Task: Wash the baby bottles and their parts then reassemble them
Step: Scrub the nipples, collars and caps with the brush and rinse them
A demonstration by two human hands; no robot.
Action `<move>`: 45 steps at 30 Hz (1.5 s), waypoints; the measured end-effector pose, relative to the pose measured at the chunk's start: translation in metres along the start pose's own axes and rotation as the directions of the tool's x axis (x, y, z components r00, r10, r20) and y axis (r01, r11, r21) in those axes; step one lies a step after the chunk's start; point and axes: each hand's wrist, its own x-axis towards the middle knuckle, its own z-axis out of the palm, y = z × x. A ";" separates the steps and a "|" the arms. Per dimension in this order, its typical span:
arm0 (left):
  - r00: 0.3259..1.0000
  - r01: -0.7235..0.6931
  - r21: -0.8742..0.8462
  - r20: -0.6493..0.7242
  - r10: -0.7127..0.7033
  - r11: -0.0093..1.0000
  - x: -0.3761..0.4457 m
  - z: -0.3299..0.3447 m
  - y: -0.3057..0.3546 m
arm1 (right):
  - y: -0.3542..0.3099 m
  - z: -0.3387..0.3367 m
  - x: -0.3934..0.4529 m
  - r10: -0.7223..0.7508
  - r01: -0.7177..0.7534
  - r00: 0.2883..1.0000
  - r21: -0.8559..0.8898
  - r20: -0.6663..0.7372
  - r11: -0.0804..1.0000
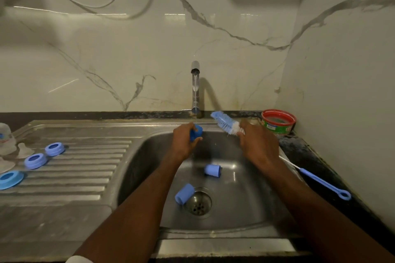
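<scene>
Marble-veined wall behind, steel sink point(136, 177) below, tap point(195, 89) running a thin stream down between both hands. Left hand point(183, 143) curled around a dark blue cap point(196, 133) just under the stream, fingers closed on it, thumb beneath; cap mostly covered by the fingers, so open end and long axis hard to tell. Right hand point(257, 147) closed on the handle of a bottle brush point(225, 123), handle wholly hidden in the grip; bristle head sticking out up and to the left, long axis slanting toward the tap, tip just right of the stream and apart from the cap. Below the hands, in the basin, two pale blue caps lying on their sides: one point(212, 170) under the right wrist, axis roughly level, open end not clear; the other point(184, 194) touching the drain point(198, 203), tilted, open end facing down-left. Right of the right forearm, a thin blue nipple brush point(320, 181) on the dark counter, loop end pointing down-right, wire end partly hidden behind the arm. Beyond the right hand, a red-rimmed tub point(279, 121) in the corner. Far left of the left hand, three blue collar rings point(35, 160) flat on the drainboard, clear nipples point(24, 150) and a clear bottle point(6, 136) beside them, cut off by the frame edge and blurred.
</scene>
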 end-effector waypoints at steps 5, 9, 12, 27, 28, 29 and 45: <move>0.981 0.072 -0.198 -0.163 -0.105 0.978 0.004 -0.002 0.006 | 0.009 0.000 0.001 -0.014 0.014 1.000 0.002 -0.006 1.000; 0.990 0.102 -0.129 -0.080 -0.113 0.986 -0.001 -0.004 0.003 | 0.006 -0.001 -0.001 -0.037 0.037 0.999 -0.018 0.025 0.999; 0.990 0.055 -0.227 -0.113 -0.083 0.972 0.002 -0.007 0.006 | 0.004 -0.005 -0.002 -0.048 0.048 0.999 -0.005 0.011 0.999; 0.961 -0.271 0.542 0.194 0.195 0.795 0.011 -0.030 0.000 | -0.004 -0.007 -0.001 -0.150 0.156 0.988 -0.242 0.043 0.958; 0.961 -0.272 0.546 0.188 0.200 0.792 0.011 -0.030 0.000 | -0.004 -0.007 -0.001 -0.153 0.159 0.987 -0.247 0.043 0.956; 0.964 -0.262 0.529 0.177 0.197 0.807 0.011 -0.029 -0.002 | -0.004 -0.007 -0.001 -0.158 0.163 0.987 -0.252 0.041 0.954; 0.940 -0.341 0.170 0.090 0.330 0.924 0.007 -0.032 -0.007 | -0.041 0.008 0.002 -0.269 0.287 0.950 -0.109 0.157 0.952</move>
